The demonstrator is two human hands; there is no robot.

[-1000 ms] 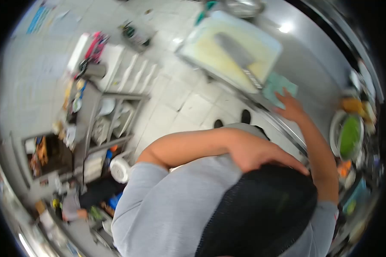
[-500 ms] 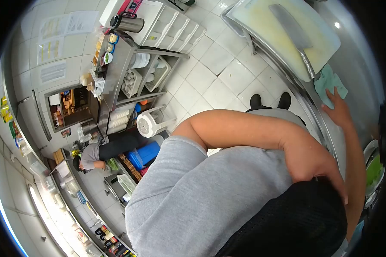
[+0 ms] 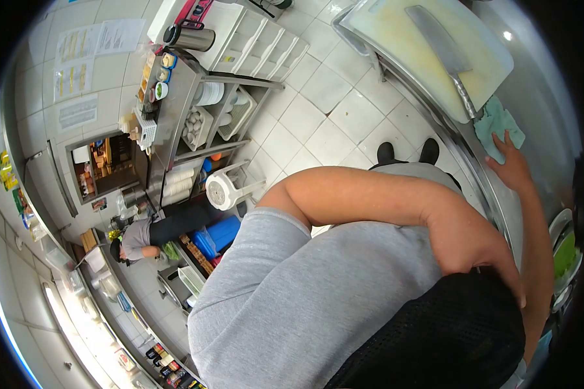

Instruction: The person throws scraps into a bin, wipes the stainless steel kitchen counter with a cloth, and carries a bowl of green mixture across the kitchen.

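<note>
My left hand [image 3: 470, 240] is bent in front of my chest at the edge of a black mesh cap [image 3: 435, 330]. One finger runs along its right edge, and the other fingertips are mostly hidden. Stretched out over the steel counter, my right hand [image 3: 511, 165] has its fingers apart, their tips resting on a crumpled pale green cloth [image 3: 498, 123]. Beside the cloth, a large knife [image 3: 436, 37] lies on a yellowish-white cutting board [image 3: 396, 48], its handle towards the cloth.
Green food [image 3: 564, 256] sits in a bowl at the right edge. Shelves with trays, a metal jug [image 3: 193, 39] and a white stool [image 3: 222, 189] stand to the left across the tiled floor [image 3: 324, 139]. Further back, a co-worker [image 3: 138, 238] bends over a counter.
Since the earliest frame, the view has shifted, and the board, knife and cloth appear further right. Both hands keep their places, at the cap and on the cloth.
</note>
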